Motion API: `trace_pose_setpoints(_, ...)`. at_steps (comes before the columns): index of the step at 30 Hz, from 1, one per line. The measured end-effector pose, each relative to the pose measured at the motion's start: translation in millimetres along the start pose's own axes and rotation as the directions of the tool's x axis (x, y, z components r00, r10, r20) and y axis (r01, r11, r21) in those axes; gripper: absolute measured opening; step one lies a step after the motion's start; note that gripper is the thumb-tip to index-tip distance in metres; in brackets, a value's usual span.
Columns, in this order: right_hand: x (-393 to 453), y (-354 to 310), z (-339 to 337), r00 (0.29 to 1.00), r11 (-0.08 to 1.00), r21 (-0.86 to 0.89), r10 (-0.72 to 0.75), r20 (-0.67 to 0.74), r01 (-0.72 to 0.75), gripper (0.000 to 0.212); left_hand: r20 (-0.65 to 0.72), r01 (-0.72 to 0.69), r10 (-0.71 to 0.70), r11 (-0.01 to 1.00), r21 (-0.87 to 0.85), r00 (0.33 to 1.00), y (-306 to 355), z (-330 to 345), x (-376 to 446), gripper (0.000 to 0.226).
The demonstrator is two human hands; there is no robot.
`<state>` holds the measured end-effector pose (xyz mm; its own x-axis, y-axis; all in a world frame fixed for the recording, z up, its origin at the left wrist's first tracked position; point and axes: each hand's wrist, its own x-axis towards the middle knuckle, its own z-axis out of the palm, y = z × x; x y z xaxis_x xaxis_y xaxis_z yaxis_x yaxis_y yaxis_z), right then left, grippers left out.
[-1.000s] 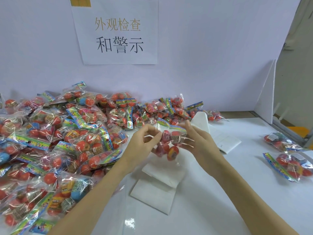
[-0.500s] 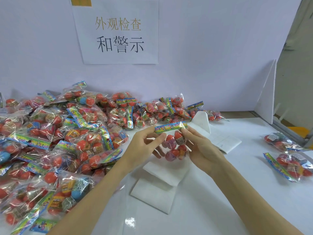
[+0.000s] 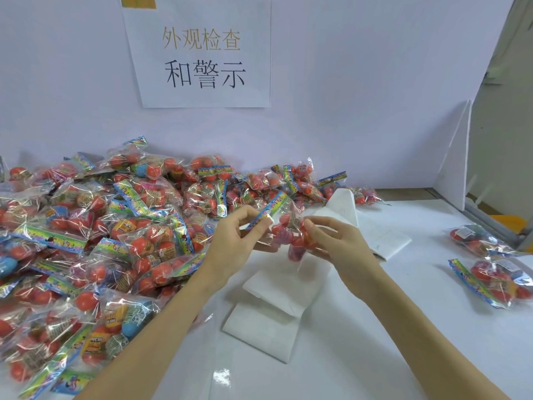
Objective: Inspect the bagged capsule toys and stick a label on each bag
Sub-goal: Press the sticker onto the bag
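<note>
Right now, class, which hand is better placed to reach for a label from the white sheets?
Probably the right hand: it only cradles the bag loosely beside the white sheets, while the left hand pinches the bag's header strip.

Your sign (image 3: pixel 202 53), a white sheet taped to the wall behind the bench, reads "外观检查" in gold on its upper line and "和警示" in black below. In your pile of bagged capsule toys (image 3: pixel 101 241) along the bench's left edge, one blue capsule (image 3: pixel 134 320) near the front carries a white tag marked "6+". Small labels show on other capsules and on the coloured header strips, but their print is too fine to read.
</note>
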<state>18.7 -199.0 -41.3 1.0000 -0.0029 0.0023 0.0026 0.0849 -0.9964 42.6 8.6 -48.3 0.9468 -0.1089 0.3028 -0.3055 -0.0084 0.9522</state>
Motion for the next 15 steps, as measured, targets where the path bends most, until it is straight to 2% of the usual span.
trace_pose_setpoints(2, -0.3, -1.8, -1.3, 0.993, 0.973, 0.198, 0.106, 0.061, -0.116, 0.042, -0.003, -0.013, 0.013, 1.0, 0.017, 1.0, -1.1, -1.1, 0.7, 0.01)
trace_pose_setpoints(4, 0.7, -3.3, -2.6, 0.982, 0.945, 0.272, 0.156, 0.111, -0.181, 0.04, 0.036, -0.013, 0.011, 0.999, 0.043, 0.999, -1.4, -2.6, 0.5, 0.011)
trace_pose_setpoints(7, 2.0, -0.3, -2.6, 0.982, 0.97, 0.194, 0.119, 0.145, -0.147, 0.04, 0.079, 0.04, -0.043, 0.998, 0.041, 0.996, 0.9, -1.9, -0.7, 0.031)
trace_pose_setpoints(11, -1.3, 0.0, 1.0, 0.985, 0.989, 0.113, 0.081, 0.155, -0.099, 0.045, 0.029, 0.106, -0.106, 0.994, -0.013, 0.994, -0.5, -2.7, 1.6, 0.042)
trace_pose_setpoints(15, -1.0, -2.7, -1.5, 0.989, 0.994, 0.088, 0.054, 0.141, -0.066, 0.049, 0.146, 0.219, -0.199, 0.967, -0.132, 0.969, 0.9, -8.4, 3.9, 0.052)
